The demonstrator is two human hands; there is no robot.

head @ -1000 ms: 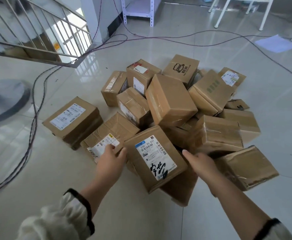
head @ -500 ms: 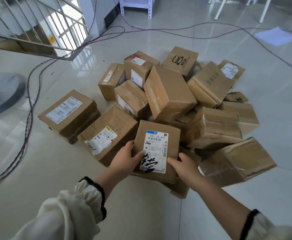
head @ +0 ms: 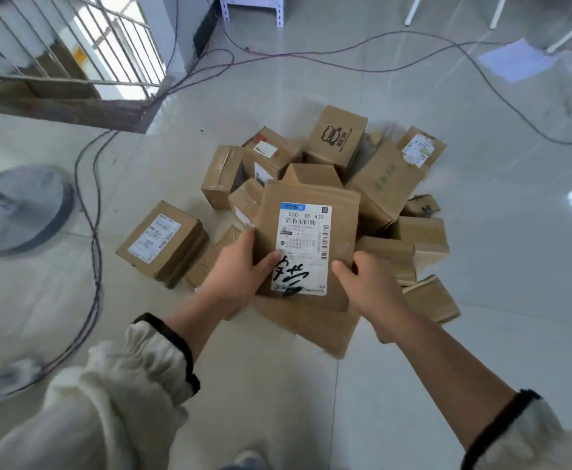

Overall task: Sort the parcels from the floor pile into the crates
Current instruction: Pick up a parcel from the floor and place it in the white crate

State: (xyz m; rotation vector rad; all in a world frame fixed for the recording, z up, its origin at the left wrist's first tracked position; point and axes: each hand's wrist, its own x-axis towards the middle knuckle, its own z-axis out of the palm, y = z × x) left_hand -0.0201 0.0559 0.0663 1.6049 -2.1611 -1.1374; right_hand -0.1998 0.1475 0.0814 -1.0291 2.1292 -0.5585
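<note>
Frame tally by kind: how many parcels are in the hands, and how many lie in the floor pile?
Parcels in hands: 1, the labelled parcel, between left hand and right hand.
Parcels in floor pile: at least 14, some overlapping.
Total: at least 15.

Left hand (head: 235, 278) and right hand (head: 371, 288) grip a labelled parcel (head: 306, 228) by its sides above the floor pile (head: 389, 184)

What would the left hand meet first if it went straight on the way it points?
The labelled parcel, which the left hand grips together with the right hand. Beyond it, the line probably reaches the plain box just behind; depth is unclear.
</note>
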